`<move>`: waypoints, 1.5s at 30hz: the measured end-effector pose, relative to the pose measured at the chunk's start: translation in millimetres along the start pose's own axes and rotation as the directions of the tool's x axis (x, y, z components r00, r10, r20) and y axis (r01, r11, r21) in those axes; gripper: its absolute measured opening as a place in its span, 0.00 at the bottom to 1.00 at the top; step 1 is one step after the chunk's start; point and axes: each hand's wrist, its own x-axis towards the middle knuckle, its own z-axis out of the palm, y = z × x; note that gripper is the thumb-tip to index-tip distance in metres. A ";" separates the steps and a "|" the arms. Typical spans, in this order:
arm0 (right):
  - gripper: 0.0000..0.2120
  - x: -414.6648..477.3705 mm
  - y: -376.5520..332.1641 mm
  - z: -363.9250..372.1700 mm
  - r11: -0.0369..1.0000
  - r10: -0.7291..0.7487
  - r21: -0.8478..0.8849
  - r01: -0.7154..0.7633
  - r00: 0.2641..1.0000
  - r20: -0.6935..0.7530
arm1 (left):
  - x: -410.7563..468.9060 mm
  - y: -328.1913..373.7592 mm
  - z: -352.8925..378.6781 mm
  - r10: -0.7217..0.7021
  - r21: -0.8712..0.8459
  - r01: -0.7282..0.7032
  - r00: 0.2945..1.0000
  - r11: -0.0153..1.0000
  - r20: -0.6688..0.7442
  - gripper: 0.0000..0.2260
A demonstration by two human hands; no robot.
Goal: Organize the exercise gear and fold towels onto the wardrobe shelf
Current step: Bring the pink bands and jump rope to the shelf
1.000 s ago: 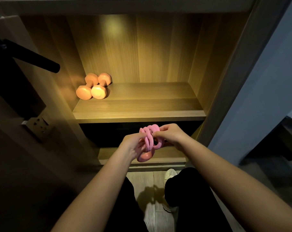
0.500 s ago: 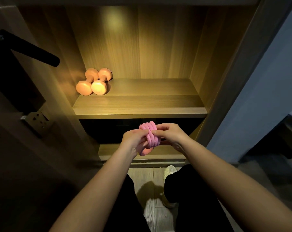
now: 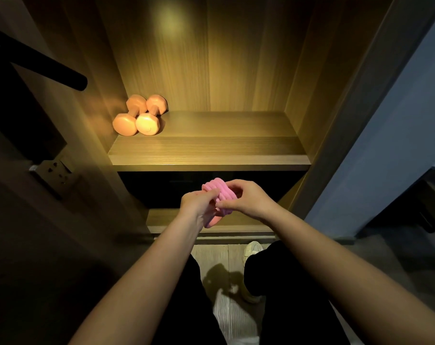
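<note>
A pink coiled rope bundle point(image 3: 217, 189) is held in front of the wardrobe, below the lit shelf's front edge. My left hand point(image 3: 196, 204) grips its lower left side, and a pink handle end point(image 3: 212, 221) sticks out under that hand. My right hand point(image 3: 246, 199) pinches the coils from the right. Two orange dumbbells point(image 3: 139, 115) lie side by side at the back left of the wooden shelf point(image 3: 211, 150).
A lower shelf point(image 3: 249, 224) sits under a dark gap. The wardrobe's side panels close in left and right. A black bar point(image 3: 47, 64) juts from the left. A white ribbed cloth point(image 3: 232, 317) lies on the floor between my legs, near a white shoe point(image 3: 252, 249).
The loose pink loops have been drawn into a tight bundle between my hands. The view has shifted slightly, and my hands stay at the same spot below the shelf.
</note>
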 end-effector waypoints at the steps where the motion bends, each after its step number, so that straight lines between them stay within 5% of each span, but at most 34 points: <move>1: 0.26 -0.2 -0.9 1.3 0.998 -0.020 -0.065 0.019 1.000 -0.016 | 0.4 -0.9 0.1 -0.005 0.019 0.005 1.000 1.000 -0.005 0.08; 10: 0.24 -4.9 -2.9 -8.5 0.979 -0.103 -0.188 0.084 0.990 -0.095 | -2.6 5.0 -16.2 0.110 0.252 -0.151 0.979 0.956 0.172 0.11; 12: 0.24 -5.7 -3.7 -17.3 0.979 -0.110 -0.180 0.095 0.991 -0.073 | -1.4 8.1 -27.1 0.223 0.456 -0.305 0.948 0.836 0.225 0.15; 15: 0.24 -7.3 -6.6 -30.0 0.981 -0.120 -0.149 0.123 0.992 0.026 | 6.2 7.7 -45.1 0.477 0.668 -0.526 0.833 0.526 0.280 0.17; 19: 0.25 -8.3 -14.0 -40.1 0.984 -0.141 -0.085 0.157 0.975 0.171 | 6.8 10.6 -50.3 0.466 0.577 -0.732 0.679 0.364 0.567 0.30; 22: 0.26 -8.1 -15.8 -43.3 0.984 -0.145 -0.070 0.162 0.970 0.195 | 5.0 9.0 -42.4 0.508 0.587 -0.763 0.631 0.271 0.586 0.17; 33: 0.21 -11.6 0.9 -30.9 0.974 -0.186 0.127 0.188 0.982 -0.029 | 6.9 0.7 -35.3 0.555 0.567 -0.739 0.661 0.363 0.505 0.11; 38: 0.15 6.0 -11.3 -37.0 0.957 -0.103 0.266 0.115 0.993 -0.056 | 10.3 24.2 -31.9 0.556 0.498 -0.706 0.706 0.504 0.439 0.13; 45: 0.15 42.0 -30.8 -59.1 0.833 0.027 0.553 0.003 0.999 -0.047 | 33.4 8.8 -49.6 0.499 0.417 -0.635 0.771 0.650 0.396 0.44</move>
